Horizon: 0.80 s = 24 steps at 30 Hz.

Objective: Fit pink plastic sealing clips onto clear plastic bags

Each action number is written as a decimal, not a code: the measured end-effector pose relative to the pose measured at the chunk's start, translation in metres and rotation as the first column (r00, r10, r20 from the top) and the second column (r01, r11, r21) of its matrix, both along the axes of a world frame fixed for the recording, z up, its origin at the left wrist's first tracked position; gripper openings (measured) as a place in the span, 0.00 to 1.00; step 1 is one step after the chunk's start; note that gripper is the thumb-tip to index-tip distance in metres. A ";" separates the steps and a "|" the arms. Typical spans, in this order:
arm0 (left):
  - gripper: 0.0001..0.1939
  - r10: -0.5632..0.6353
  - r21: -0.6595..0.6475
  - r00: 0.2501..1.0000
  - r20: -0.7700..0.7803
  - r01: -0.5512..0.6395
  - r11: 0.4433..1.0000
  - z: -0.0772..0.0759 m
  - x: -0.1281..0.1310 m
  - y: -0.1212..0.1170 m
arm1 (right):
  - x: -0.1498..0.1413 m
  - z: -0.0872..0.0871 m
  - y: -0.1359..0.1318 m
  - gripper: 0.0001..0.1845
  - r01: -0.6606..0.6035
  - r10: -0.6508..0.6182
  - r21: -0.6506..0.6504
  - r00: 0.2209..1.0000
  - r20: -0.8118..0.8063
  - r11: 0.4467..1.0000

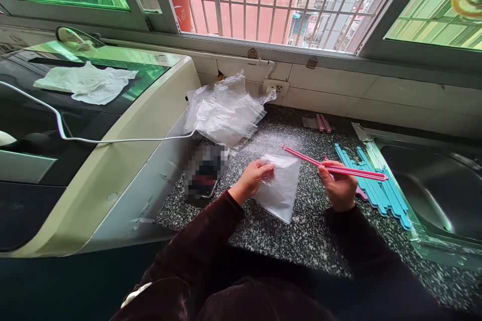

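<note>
My left hand [253, 179] pinches the upper left edge of a clear plastic bag [280, 188], which hangs flat above the speckled counter. In my right hand [340, 190] is a long pink bag sealing clip [354, 172]. It is unfolded, with one thin arm pointing left toward the top of the bag and the wider arm reaching right; bag and clip are apart. Several light blue bag clips [371, 180] lie in a loose heap just beyond and right of my right hand. A pile of clear plastic bags [226, 113] rests at the back, left of centre.
A steel sink [433, 180] is set into the counter [271, 241] at the right. Two pink clips [323, 123] lie near the wall. On the left stand a large appliance [146, 145], a white cable [128, 140] across it, and a blurred phone-like object [205, 173]. A socket [276, 89] sits behind.
</note>
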State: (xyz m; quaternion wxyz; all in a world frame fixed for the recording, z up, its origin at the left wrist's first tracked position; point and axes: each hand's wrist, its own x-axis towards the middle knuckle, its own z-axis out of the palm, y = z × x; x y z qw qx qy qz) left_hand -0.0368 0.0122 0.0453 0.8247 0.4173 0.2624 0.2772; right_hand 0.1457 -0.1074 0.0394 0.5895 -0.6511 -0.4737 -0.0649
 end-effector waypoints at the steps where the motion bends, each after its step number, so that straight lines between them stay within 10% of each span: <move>1: 0.15 -0.001 0.008 1.000 -0.001 0.001 1.000 0.001 0.000 0.000 | 0.003 -0.001 0.000 0.09 0.019 -0.019 -0.006 1.000 -0.009 1.000; 24: 0.21 -0.167 0.163 0.985 -0.033 0.170 0.972 -0.002 -0.004 -0.005 | -0.022 0.002 -0.003 0.06 -0.200 0.197 -0.022 0.976 -0.091 0.980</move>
